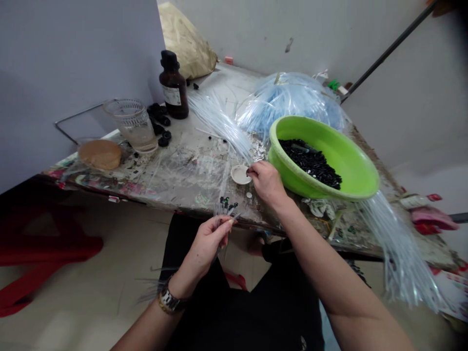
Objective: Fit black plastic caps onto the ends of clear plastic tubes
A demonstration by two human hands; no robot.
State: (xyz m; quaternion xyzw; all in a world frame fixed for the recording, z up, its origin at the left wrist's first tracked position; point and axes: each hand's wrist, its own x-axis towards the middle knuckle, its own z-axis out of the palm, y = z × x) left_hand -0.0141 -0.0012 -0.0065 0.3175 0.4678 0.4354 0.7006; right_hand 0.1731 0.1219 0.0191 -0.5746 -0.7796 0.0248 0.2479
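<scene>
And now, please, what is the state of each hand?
Left hand: closed, holding a bunch of thin clear tubes with black tips.
Right hand: closed in a pinch, seemingly on a small black piece, beside the white dish.

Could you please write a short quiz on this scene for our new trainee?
1. What does the left hand hold?
2. True or false: black pieces lie in the green basin.
3. Which of these is nearest the right hand?
A) brown bottle
B) white dish
C) clear cup

Key
1. A bunch of thin clear tubes, with black tips on some of them.
2. True.
3. B.
</scene>
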